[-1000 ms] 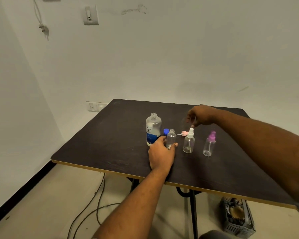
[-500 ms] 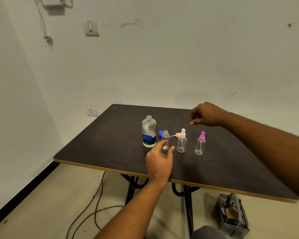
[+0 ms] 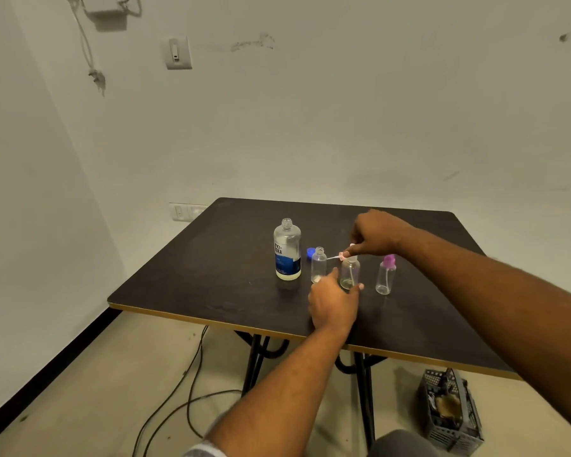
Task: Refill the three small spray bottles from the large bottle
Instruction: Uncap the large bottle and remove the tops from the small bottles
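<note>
Clear-plastic and capped, the middle bottle [image 3: 350, 273] stood on the table [image 3: 211, 285], your left hand [image 3: 333, 305] gripping its base to steady it while your right hand [image 3: 376, 234] pinched its white cap [image 3: 353, 258], likely to unscrew it.

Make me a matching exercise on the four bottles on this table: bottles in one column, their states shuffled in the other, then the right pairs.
Column one
1. large bottle
2. left small bottle
3. middle small bottle
4. right small bottle

Column two
A. purple-topped, no hand on it
B. left hand at its base, right hand at its top
C. blue label, neck open
D. no label, neck open

Pairs: 1-C, 2-D, 3-B, 4-A.
</note>
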